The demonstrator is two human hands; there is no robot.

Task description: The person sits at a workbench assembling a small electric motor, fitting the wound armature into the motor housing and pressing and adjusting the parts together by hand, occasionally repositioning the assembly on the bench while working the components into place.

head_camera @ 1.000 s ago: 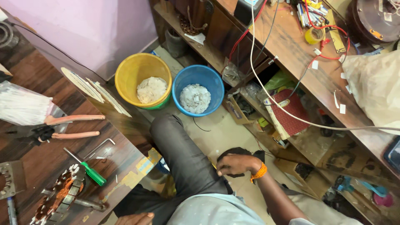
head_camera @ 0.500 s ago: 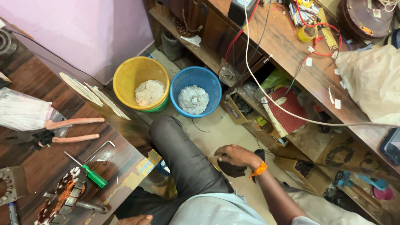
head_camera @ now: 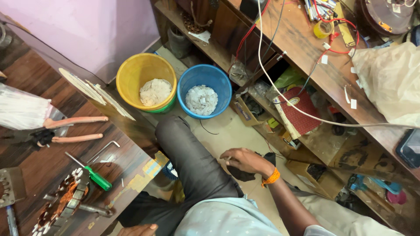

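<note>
Since the earlier frame, the right hand (head_camera: 246,161) has been drawn slightly back toward the body, resting on a dark object (head_camera: 245,174) beside the knee; fingers are curled over it, though whether it is clamped cannot be told. Only the fingertips of the left hand (head_camera: 138,229) are seen at the lower edge, their grip not discernible. A yellow bucket (head_camera: 146,81) and a blue bucket (head_camera: 204,91), both holding pale scraps, are set touching on the floor ahead. Pliers (head_camera: 70,130), a green-handled screwdriver (head_camera: 89,173) and a wound stator (head_camera: 61,203) are laid on the wooden surface (head_camera: 26,166). Cluttered shelves (head_camera: 306,131) are seen to the right.
</note>
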